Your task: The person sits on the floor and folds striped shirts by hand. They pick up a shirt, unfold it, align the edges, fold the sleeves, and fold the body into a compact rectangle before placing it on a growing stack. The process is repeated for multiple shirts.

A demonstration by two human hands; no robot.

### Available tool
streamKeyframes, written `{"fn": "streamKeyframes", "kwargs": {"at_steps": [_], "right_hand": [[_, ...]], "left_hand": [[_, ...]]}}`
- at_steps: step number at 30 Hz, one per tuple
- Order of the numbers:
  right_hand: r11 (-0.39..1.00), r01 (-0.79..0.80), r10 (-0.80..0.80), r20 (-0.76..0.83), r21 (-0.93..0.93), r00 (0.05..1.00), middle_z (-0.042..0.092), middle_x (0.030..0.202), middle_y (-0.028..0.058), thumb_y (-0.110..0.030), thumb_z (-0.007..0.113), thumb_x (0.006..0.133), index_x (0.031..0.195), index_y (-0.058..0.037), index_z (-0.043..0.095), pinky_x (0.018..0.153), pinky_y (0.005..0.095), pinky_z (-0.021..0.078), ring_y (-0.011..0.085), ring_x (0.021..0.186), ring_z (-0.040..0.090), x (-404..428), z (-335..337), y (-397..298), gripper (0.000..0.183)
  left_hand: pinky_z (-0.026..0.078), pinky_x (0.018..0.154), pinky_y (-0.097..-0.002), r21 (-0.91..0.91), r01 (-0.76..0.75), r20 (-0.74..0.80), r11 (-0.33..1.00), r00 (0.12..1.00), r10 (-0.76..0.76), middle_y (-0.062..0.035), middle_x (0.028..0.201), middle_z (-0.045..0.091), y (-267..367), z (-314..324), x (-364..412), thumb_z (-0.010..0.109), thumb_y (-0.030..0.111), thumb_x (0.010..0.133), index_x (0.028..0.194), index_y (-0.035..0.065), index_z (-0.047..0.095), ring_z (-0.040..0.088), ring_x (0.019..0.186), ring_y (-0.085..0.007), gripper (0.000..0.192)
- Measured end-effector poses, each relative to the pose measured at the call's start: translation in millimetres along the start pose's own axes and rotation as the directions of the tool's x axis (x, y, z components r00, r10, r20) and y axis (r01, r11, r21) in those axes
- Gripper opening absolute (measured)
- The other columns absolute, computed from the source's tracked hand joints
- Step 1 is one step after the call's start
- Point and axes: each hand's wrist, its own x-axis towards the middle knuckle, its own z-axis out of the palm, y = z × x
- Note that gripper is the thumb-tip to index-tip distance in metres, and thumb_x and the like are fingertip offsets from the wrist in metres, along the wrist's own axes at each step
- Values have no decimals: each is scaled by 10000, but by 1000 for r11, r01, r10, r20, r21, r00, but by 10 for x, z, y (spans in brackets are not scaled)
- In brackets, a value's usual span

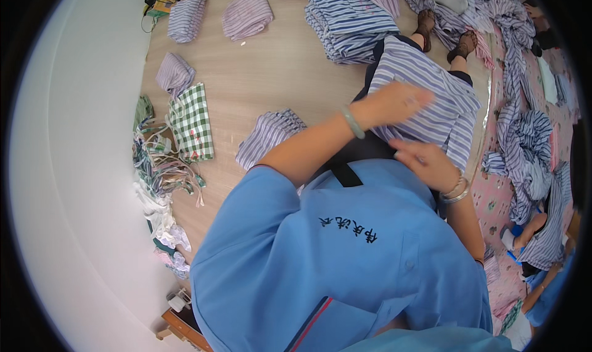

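Note:
A purple-and-white striped garment (430,95) lies spread over my lap and thighs, with a sleeve or flap at its right side. My left hand (395,103), with a pale bangle at the wrist, is over its middle, blurred, fingers extended and grasping no cloth that I can see. Lower down, near the garment's bottom edge, my right hand (428,164) is also blurred, its fingers apart and no cloth visibly gripped. Silver bracelets circle that wrist. Left of my lap a folded striped garment (270,137) rests on the wood-look floor.
A stack of blue striped clothes (349,21) stands ahead. Folded bundles (247,13), a green checked cloth (192,123) and tangled straps (166,162) lie to the left, near a white wall (92,144). Loose striped clothes (532,134) cover pink flowered matting at right, where other people sit.

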Motion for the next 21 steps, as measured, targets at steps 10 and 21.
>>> {"fn": "streamKeyframes", "kwargs": {"at_steps": [10, 21], "right_hand": [[660, -449, 97, -525, -602, 846, 151, 1452, 124, -540, 310, 880, 1375, -320, 238, 984, 641, 87, 432, 1312, 97, 611, 91, 1020, 546], [975, 139, -13, -578, 174, 816, 221, 1420, 168, -464, 306, 917, 1376, -94, 233, 1070, 422, 149, 294, 1313, 217, 387, -137, 1246, 594]], "left_hand": [[493, 694, -280, -663, 562, 158, 495, 751, -641, -98, 968, 587, -637, -273, -64, 573, 148, 818, 1092, -29, 488, 589, 807, -151, 337], [493, 750, -299, -860, 304, 145, 410, 916, -374, -109, 1002, 585, 459, 82, 395, 509, 104, 864, 1188, 39, 402, 599, 854, -184, 347]]}}
